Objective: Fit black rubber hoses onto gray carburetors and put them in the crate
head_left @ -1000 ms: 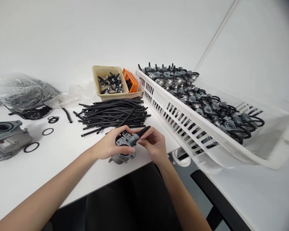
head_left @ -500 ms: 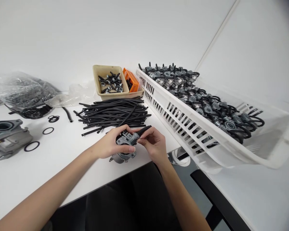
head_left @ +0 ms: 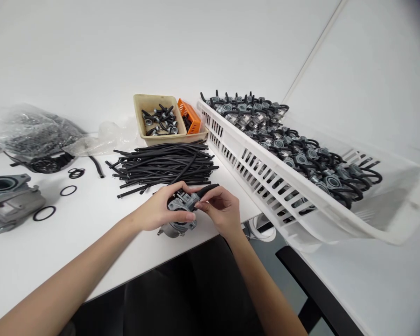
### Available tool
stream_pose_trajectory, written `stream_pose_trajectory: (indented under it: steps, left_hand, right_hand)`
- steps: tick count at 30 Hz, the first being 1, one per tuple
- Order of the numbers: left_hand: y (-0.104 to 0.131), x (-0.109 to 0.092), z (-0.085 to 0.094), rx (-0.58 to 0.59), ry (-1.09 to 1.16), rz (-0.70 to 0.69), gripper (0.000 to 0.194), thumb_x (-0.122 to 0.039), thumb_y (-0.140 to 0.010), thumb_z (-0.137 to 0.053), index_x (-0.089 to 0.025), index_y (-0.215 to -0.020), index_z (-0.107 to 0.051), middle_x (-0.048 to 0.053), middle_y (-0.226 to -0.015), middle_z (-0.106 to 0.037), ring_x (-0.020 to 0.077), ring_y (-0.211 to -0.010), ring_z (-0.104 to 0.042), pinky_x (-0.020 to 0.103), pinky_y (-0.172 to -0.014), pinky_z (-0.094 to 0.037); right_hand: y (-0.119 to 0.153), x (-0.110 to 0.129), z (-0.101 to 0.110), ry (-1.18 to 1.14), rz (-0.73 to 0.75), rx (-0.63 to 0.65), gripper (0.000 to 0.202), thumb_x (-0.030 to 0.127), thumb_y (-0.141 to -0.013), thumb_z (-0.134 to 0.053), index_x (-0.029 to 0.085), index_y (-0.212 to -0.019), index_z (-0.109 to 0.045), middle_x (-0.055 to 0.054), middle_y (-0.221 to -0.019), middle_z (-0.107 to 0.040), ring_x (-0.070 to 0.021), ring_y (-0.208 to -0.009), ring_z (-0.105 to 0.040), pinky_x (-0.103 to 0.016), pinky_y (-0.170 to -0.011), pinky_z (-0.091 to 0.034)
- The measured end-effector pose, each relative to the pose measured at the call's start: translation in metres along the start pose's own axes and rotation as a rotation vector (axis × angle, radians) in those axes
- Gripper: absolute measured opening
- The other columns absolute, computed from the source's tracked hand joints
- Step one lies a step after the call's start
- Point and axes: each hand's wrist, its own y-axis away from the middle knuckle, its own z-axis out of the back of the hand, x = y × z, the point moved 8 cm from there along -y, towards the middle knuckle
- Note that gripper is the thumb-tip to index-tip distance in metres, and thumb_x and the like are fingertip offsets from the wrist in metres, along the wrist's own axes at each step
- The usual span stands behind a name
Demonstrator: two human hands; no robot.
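A grey metal carburetor [head_left: 178,228] is held just above the table's front edge. My left hand [head_left: 161,208] wraps round it, thumb across its front and fingers behind. A black rubber piece [head_left: 206,190] sticks out from its upper right side. My right hand [head_left: 223,208] pinches at that piece, thumb and forefinger closed where it meets the metal body. The fingertips partly hide the joint. Just beyond my hands lies a pile of black hoses [head_left: 164,164].
A white crate [head_left: 266,175] full of hosed carburetors stands at the right. Behind the hoses are a beige bin [head_left: 137,116] and an orange basket [head_left: 196,122]. Another carburetor [head_left: 12,205], black rings [head_left: 44,213] and a plastic-wrapped bundle [head_left: 31,130] lie left.
The view has shifted very slightly. My right fingers have moved a little along the black piece, towards the carburetor; my left hand keeps its hold.
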Motion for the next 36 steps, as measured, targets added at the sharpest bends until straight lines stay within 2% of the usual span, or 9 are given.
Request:
stream_pose_trajectory:
  steps: [5, 9, 12, 17, 20, 25, 32, 36]
  left_hand:
    - [0.000, 0.002, 0.000, -0.004, -0.016, 0.002, 0.045, -0.052, -0.069, -0.069, -0.020, -0.100, -0.060, 0.005, -0.103, -0.067, 0.0267, -0.095, -0.061, 0.037, -0.087, -0.047]
    - [-0.001, 0.004, 0.000, 0.000, -0.002, 0.003, 0.045, -0.052, -0.068, -0.070, -0.020, -0.098, -0.059, 0.005, -0.107, -0.067, 0.0284, -0.100, -0.060, 0.039, -0.090, -0.046]
    - [-0.001, 0.005, -0.001, 0.019, 0.033, 0.018, 0.044, -0.050, -0.068, -0.072, -0.021, -0.098, -0.058, 0.005, -0.112, -0.066, 0.0282, -0.102, -0.060, 0.038, -0.090, -0.047]
    - [-0.001, 0.006, -0.002, 0.034, 0.062, 0.028, 0.043, -0.048, -0.068, -0.073, -0.021, -0.097, -0.058, 0.006, -0.120, -0.065, 0.0271, -0.101, -0.061, 0.036, -0.087, -0.047]
    - [-0.001, 0.006, -0.002, 0.025, 0.046, 0.026, 0.042, -0.048, -0.067, -0.073, -0.021, -0.096, -0.058, 0.005, -0.117, -0.065, 0.0273, -0.101, -0.061, 0.036, -0.088, -0.047]
    - [-0.001, 0.007, 0.000, 0.011, 0.034, 0.026, 0.044, -0.048, -0.067, -0.072, -0.020, -0.097, -0.058, 0.004, -0.104, -0.066, 0.0259, -0.095, -0.061, 0.035, -0.087, -0.046]
    - [0.000, 0.006, 0.000, 0.004, 0.003, 0.014, 0.047, -0.050, -0.068, -0.072, -0.020, -0.102, -0.059, 0.005, -0.101, -0.066, 0.0267, -0.096, -0.060, 0.038, -0.090, -0.045]
    - [0.000, 0.005, 0.000, 0.007, 0.019, 0.018, 0.046, -0.049, -0.069, -0.072, -0.021, -0.103, -0.057, 0.004, -0.100, -0.066, 0.0260, -0.095, -0.059, 0.038, -0.088, -0.045]
  right_hand:
    - [0.002, -0.002, 0.003, -0.014, 0.017, -0.031, 0.016, 0.022, -0.065, -0.084, 0.021, -0.070, -0.069, -0.001, -0.070, -0.069, -0.0196, -0.076, -0.068, -0.034, -0.072, -0.056]
    - [0.007, -0.001, 0.004, 0.016, 0.005, -0.001, 0.007, 0.027, -0.076, -0.077, 0.022, -0.078, -0.072, -0.004, -0.077, -0.072, -0.0215, -0.080, -0.069, -0.036, -0.076, -0.055]
    - [0.009, -0.002, 0.006, 0.040, -0.013, 0.012, 0.010, 0.031, -0.081, -0.071, 0.022, -0.081, -0.073, -0.006, -0.080, -0.073, -0.0231, -0.081, -0.069, -0.039, -0.080, -0.055]
    - [0.010, -0.003, 0.007, 0.027, -0.040, 0.004, 0.010, 0.030, -0.080, -0.072, 0.021, -0.078, -0.071, -0.006, -0.077, -0.072, -0.0227, -0.079, -0.070, -0.040, -0.082, -0.054]
    - [0.009, -0.004, 0.005, 0.006, -0.052, 0.016, 0.008, 0.026, -0.078, -0.074, 0.020, -0.078, -0.068, -0.006, -0.079, -0.072, -0.0218, -0.083, -0.070, -0.037, -0.081, -0.055]
    - [0.008, -0.012, 0.001, -0.116, -0.128, 0.045, 0.022, 0.023, -0.075, -0.078, 0.022, -0.079, -0.057, -0.004, -0.090, -0.074, -0.0224, -0.097, -0.070, -0.035, -0.083, -0.055]
    - [0.004, -0.017, 0.002, -0.118, -0.198, 0.026, 0.034, 0.030, -0.066, -0.084, 0.021, -0.073, -0.051, -0.001, -0.083, -0.073, -0.0177, -0.078, -0.071, -0.031, -0.072, -0.059]
    - [0.003, -0.021, 0.005, -0.121, -0.250, 0.005, 0.046, 0.033, -0.060, -0.087, 0.022, -0.071, -0.044, -0.001, -0.083, -0.073, -0.0184, -0.076, -0.072, -0.032, -0.070, -0.060]
